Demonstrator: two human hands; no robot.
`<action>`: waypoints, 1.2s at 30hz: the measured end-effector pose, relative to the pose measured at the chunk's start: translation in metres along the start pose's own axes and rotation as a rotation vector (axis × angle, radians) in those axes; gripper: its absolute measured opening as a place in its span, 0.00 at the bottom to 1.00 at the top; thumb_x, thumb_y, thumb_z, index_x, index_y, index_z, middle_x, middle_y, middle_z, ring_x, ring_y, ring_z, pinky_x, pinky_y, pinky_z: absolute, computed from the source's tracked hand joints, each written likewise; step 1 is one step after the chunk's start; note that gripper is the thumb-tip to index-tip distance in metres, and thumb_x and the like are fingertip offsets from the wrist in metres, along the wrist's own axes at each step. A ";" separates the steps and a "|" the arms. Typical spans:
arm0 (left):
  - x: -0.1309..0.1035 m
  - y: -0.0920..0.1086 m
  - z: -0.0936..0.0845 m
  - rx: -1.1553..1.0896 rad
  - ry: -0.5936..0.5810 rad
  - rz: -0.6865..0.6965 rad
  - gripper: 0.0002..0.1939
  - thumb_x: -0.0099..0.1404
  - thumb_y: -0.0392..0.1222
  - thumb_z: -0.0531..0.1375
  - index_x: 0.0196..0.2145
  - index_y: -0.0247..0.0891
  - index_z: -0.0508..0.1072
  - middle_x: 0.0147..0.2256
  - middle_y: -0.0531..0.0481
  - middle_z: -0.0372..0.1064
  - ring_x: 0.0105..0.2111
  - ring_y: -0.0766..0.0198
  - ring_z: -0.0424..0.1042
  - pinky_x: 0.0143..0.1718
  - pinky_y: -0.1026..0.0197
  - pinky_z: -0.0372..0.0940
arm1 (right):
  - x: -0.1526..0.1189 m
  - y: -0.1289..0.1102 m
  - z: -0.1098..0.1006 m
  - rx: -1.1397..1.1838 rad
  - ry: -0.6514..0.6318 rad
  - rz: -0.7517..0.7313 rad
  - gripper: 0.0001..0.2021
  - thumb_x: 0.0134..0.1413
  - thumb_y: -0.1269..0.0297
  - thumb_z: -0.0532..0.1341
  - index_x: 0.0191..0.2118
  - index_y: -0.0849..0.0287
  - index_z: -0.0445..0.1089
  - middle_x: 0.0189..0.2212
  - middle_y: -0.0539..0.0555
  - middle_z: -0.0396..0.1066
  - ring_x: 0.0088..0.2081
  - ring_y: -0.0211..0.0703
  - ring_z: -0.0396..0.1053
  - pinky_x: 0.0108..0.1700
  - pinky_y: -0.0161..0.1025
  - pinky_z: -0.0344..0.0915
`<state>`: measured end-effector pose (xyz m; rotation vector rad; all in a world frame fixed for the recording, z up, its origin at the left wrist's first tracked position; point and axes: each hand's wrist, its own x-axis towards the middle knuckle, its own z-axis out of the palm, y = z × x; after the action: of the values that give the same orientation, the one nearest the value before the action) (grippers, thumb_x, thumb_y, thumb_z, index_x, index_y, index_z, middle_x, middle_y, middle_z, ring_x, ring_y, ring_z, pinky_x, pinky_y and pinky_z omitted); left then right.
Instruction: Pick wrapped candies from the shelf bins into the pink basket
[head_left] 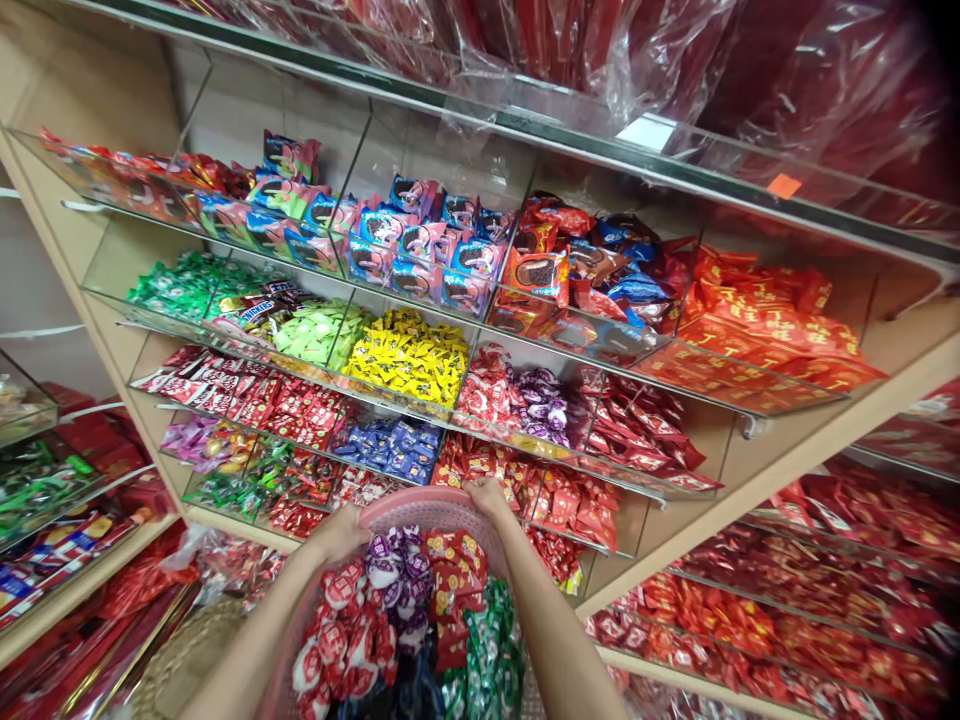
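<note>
A pink plastic basket (pixel 412 505) is held up between my two hands at the lower middle of the view. My left hand (pixel 343 535) grips its far rim on the left, fingers partly hidden behind the edge. On the right, my right hand (pixel 489 498) is closed round the same rim. Wrapped candies lie inside in groups: red-and-white ones (pixel 345 630), purple-and-white ones (pixel 401 575), flat red packets (pixel 454 580) and green ones (pixel 491 650). Some dark blue wrappers (pixel 416 680) show near the bottom. My forearms cover both sides of the basket.
Ahead stands a wooden rack (pixel 660 565) with clear-fronted, divided shelves of sweets, including yellow candies (pixel 411 360) and blue ones (pixel 388 448). Plastic-wrapped red goods (pixel 555 45) sit on top. More candy shelves (pixel 840 570) flank the right. A woven basket (pixel 184 655) is at lower left.
</note>
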<state>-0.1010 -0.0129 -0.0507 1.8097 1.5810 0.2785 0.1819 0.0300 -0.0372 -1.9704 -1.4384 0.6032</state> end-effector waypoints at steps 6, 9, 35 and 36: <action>0.003 -0.004 0.001 -0.039 0.003 0.027 0.10 0.46 0.44 0.52 0.20 0.32 0.62 0.17 0.55 0.52 0.18 0.72 0.52 0.20 0.69 0.46 | 0.006 0.004 0.005 0.088 -0.076 0.010 0.14 0.37 0.60 0.58 0.11 0.56 0.54 0.07 0.44 0.50 0.14 0.33 0.50 0.18 0.32 0.45; 0.006 -0.007 0.003 -0.047 -0.014 0.052 0.10 0.47 0.43 0.51 0.20 0.33 0.60 0.17 0.54 0.52 0.19 0.72 0.52 0.20 0.69 0.47 | 0.005 0.006 0.006 0.148 -0.077 -0.020 0.14 0.38 0.59 0.56 0.12 0.56 0.54 0.09 0.44 0.51 0.15 0.33 0.51 0.19 0.32 0.46; -0.001 0.000 0.000 -0.082 -0.009 0.053 0.10 0.48 0.44 0.52 0.21 0.33 0.64 0.18 0.54 0.54 0.20 0.71 0.53 0.21 0.68 0.48 | -0.082 0.006 -0.035 0.765 -0.157 -0.119 0.13 0.45 0.54 0.56 0.24 0.59 0.59 0.19 0.45 0.56 0.22 0.32 0.55 0.27 0.31 0.57; -0.002 0.001 0.000 -0.089 -0.005 0.056 0.10 0.48 0.44 0.52 0.21 0.33 0.64 0.18 0.54 0.54 0.20 0.71 0.53 0.21 0.68 0.48 | -0.088 0.009 -0.032 0.770 -0.181 -0.113 0.12 0.45 0.54 0.57 0.24 0.59 0.60 0.19 0.45 0.56 0.22 0.32 0.54 0.27 0.31 0.56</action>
<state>-0.1012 -0.0146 -0.0495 1.7870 1.4923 0.3645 0.1831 -0.0623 -0.0212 -1.2440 -1.1564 1.1057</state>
